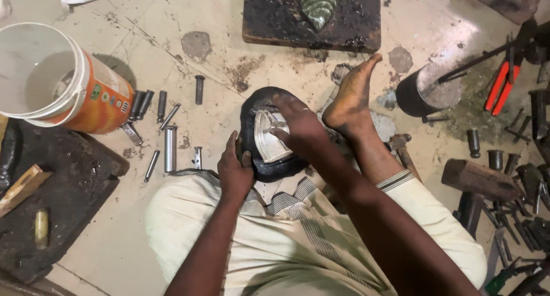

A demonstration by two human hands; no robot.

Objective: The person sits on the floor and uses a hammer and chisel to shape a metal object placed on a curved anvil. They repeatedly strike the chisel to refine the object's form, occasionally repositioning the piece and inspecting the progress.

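The person sits on the floor. The left hand (235, 173) grips the rim of a black, rounded pitch-like block (269, 132), probably to steady it. The right hand (298, 121) presses a pale, shiny metal sheet piece (269, 138) onto it; the bare foot (352, 98) braces beside. Farther off, steel punches (169, 147) lie scattered on the stained stone floor (143, 233), near a tipped white-and-orange plastic bucket (63, 78).

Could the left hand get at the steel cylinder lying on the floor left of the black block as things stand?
Probably yes: the left hand rests on the black block, and the steel cylinder lies near it on bare floor, with only small pins between them.
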